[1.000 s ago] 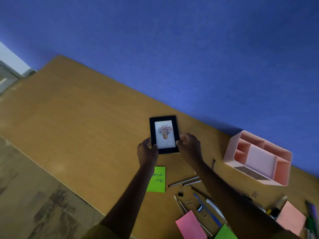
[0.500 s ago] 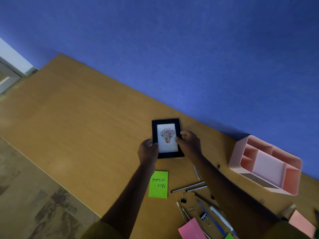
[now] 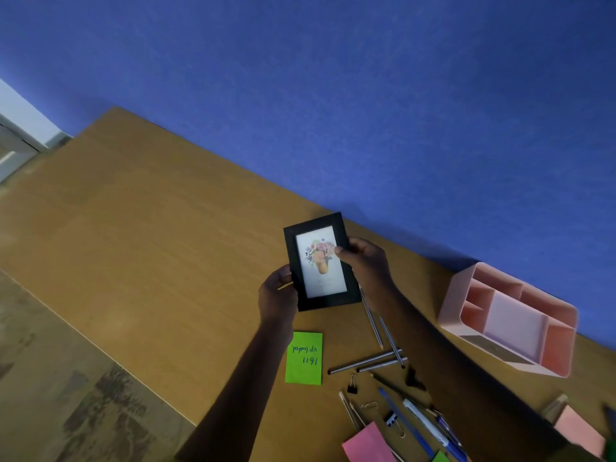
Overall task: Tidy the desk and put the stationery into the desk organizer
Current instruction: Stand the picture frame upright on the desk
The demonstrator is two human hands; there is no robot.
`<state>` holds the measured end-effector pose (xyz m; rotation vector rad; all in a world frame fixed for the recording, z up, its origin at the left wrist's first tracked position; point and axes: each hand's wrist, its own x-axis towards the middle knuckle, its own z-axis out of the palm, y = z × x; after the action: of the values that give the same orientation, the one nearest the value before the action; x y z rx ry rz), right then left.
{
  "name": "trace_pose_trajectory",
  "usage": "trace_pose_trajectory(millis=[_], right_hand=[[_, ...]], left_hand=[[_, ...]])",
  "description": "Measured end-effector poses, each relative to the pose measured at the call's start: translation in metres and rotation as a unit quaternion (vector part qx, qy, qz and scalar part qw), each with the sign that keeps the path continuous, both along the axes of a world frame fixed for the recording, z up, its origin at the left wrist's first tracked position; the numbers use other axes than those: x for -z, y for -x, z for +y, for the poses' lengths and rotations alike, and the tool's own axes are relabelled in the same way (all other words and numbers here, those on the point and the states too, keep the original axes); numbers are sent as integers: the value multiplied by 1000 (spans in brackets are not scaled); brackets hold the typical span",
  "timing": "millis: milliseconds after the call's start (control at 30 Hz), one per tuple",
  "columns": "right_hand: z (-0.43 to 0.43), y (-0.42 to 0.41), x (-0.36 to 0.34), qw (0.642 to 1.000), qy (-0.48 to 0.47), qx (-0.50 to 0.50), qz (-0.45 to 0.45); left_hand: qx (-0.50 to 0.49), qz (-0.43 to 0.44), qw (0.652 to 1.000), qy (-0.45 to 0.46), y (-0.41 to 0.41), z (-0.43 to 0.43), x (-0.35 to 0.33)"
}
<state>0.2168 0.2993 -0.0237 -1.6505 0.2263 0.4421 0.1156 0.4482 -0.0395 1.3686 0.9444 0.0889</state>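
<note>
— Desk organizer (image 3: 450,300) sits empty at three o'clock of the picture frame (image 3: 321,268); stationery (image 3: 365,362) lies loose at five.
— The hands?
— Left hand (image 3: 278,293) and right hand (image 3: 365,261), fingers curled, pinch the frame's edges over the counter (image 3: 150,228). Probably it gets set aside, then the stationery gathered.

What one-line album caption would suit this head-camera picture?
Left hand and right hand hold a black picture frame at the desk; pencils and the pink organizer wait nearby.

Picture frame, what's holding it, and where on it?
Picture frame: left hand grips its lower left edge, right hand pinches its right edge, thumb on front.
</note>
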Motion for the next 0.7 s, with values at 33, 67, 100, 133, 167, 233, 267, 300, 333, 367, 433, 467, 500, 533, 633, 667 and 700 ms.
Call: trace_pose_trajectory(millis=[33,67,100,133,167,233,267,300,333,367,433,467,500,533,633,667,700], right_hand=[[1,-1,-5,1000,-9,-3,-3],[1,-3,-8,1000,-19,-1,-4],[2,-4,-12,1000,-30,2,-4],[1,-6,-15,999,-40,3,-5],[1,-7,-17,999,-48,2,-6],[1,-11,-20,998,-64,2,-5],[1,-12,-21,997,-71,2,-3],[1,-13,-22,997,-75,2,0],[1,-14,-24,997,-77,1,1],[1,-15,-24,997,-79,-2,3],[0,-16,-25,996,-84,-14,7],[-1,-17,-25,996,-87,-22,10],[-1,-17,-25,995,-90,-29,13],[-1,-17,-25,995,-94,-40,17],[-3,-20,-23,993,-99,-60,40],[-3,-21,-22,992,-94,-67,46],[-4,-22,-22,992,-90,-75,50]], left_hand=[[-4,-16,1000,13,-1,1,-1],[-9,-31,999,24,-1,2,-3],[-11,-46,998,30,-2,4,-4],[-7,-60,998,31,-3,6,-6],[0,-73,997,30,-4,7,-8],[16,-93,995,19,-7,11,-10],[25,-103,994,10,-7,12,-11],[33,-113,993,2,-8,14,-11],[39,-118,992,-8,-8,16,-10],[43,-122,992,-15,-7,18,-8],[47,-124,991,-32,-7,21,-6],[48,-124,990,-42,-7,22,-6],[51,-126,989,-53,-7,23,-5],[57,-128,988,-64,-7,25,-5],[72,-134,984,-92,-8,27,0],[74,-135,983,-98,-9,28,1],[75,-139,982,-100,-10,28,2]])
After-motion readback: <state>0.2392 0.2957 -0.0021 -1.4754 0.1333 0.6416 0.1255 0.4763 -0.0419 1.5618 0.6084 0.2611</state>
